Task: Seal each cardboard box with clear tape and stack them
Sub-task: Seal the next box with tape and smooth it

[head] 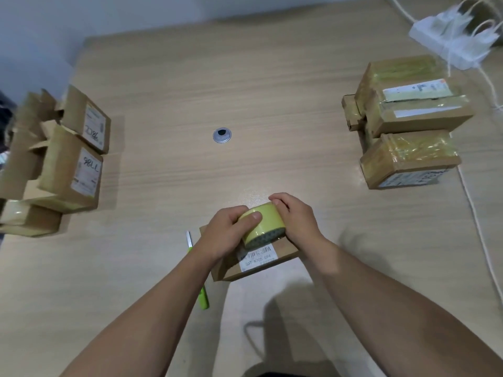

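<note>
Both hands grip tape roll [262, 227] above cardboard box [255, 261] on worktop [245, 91]: left hand [227, 235], right hand [295, 219]. Green cutter [202, 297] beside box.

Round desk grommet [222, 135], white power strip [446, 42], wooden table [272, 91]

I hold a yellowish roll of clear tape [262, 227] on edge over a flat brown cardboard box [258, 261] with a white label. Brown boxes with raised flaps [68, 170] sit far left, tape-wrapped boxes [408, 112] are stacked far right.
</note>
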The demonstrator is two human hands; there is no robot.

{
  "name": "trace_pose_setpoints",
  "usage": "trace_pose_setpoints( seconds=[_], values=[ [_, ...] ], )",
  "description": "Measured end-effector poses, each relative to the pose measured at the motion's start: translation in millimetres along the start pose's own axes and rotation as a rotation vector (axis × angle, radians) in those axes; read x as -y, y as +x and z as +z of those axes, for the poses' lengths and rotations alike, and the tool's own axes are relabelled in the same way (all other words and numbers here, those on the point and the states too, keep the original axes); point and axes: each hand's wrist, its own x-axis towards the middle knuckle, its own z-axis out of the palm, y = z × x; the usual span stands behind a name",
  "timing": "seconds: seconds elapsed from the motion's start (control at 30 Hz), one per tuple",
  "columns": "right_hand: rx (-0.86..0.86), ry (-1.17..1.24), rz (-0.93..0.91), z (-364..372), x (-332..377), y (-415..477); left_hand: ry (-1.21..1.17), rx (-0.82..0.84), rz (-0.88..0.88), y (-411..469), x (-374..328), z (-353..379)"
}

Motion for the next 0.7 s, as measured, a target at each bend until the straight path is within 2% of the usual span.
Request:
trace_pose_setpoints(
  seconds=[0.1, 0.33, 0.57, 0.63, 0.7],
  values=[
    [-0.013, -0.131, -0.038, 4, -7, 1, -0.001, 0.022, -0.010, 0, 0, -5],
    [-0.043, -0.418, -0.054, 4, -4, -5, 0.173, 0.060, -0.019, 2, -3, -15],
    [-0.080, -0.448, -0.037, 6, 1, -11, 0.368, -0.002, -0.025, -14, 11, -45],
    [-0.095, -0.430, -0.025, 7, 1, -13, 0.335, -0.023, 0.005, -17, 13, -40],
    [-0.112, -0.425, -0.025, 7, -1, -13, 0.205, -0.009, 0.031, -21, 18, -35]
  ],
)
